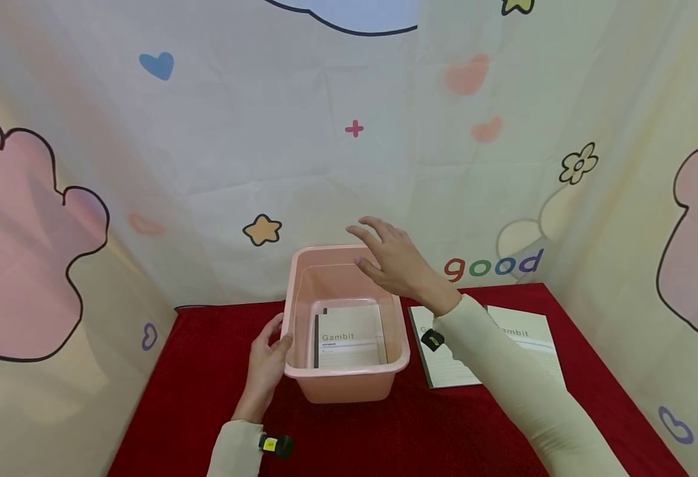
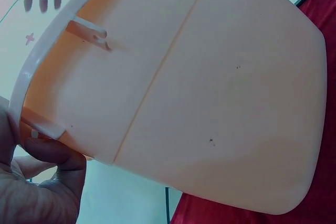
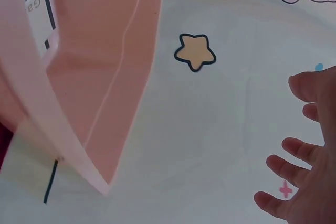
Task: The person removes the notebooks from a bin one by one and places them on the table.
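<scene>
A pink plastic basin [image 1: 349,387] stands on the red cloth, with a notebook [image 1: 349,331] marked "Gambit" lying flat inside it. My left hand [image 1: 267,363] grips the basin's left rim; in the left wrist view the thumb [image 2: 58,153] curls at the rim's edge beside the basin's outer wall [image 2: 220,93]. Above the far right corner of the basin hovers my right hand [image 1: 398,260], its fingers spread and holding nothing. The right wrist view shows that hand [image 3: 304,156] apart from the basin's rim [image 3: 31,77].
Two more notebooks [image 1: 456,371] [image 1: 524,324] lie on the red cloth [image 1: 205,397] right of the basin, partly hidden beneath my right forearm. A printed curtain [image 1: 253,132] with hearts and stars hangs behind and at both sides.
</scene>
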{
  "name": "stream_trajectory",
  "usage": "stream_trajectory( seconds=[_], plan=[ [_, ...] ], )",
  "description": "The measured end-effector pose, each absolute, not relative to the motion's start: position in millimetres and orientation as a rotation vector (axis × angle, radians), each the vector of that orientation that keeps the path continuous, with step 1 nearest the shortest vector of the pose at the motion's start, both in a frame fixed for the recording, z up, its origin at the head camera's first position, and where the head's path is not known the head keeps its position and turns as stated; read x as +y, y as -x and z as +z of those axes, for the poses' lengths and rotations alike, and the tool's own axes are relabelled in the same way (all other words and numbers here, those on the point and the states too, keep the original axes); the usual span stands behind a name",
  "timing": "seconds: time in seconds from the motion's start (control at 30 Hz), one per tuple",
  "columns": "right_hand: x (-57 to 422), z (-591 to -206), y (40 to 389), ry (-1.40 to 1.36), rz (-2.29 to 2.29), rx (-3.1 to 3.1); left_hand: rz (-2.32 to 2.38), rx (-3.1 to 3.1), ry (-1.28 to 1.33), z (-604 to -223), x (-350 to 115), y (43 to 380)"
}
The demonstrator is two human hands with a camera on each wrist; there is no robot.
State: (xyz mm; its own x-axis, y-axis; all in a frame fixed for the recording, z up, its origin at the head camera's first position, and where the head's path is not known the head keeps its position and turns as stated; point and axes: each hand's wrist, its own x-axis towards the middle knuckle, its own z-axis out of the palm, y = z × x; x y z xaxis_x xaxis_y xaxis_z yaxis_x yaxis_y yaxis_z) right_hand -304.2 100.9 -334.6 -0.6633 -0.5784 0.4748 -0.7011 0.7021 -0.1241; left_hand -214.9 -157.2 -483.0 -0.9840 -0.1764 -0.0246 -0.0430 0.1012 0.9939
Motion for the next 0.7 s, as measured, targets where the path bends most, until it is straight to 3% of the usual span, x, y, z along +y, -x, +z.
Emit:
stream_trajectory(
  seconds=[0.7],
  plan=[
    [24.9, -383.9, 354.3, -0.87, 0.386, -2.986, -1.983, -2.237, -0.181, -486.2, -158.4, 215.7]
  ],
)
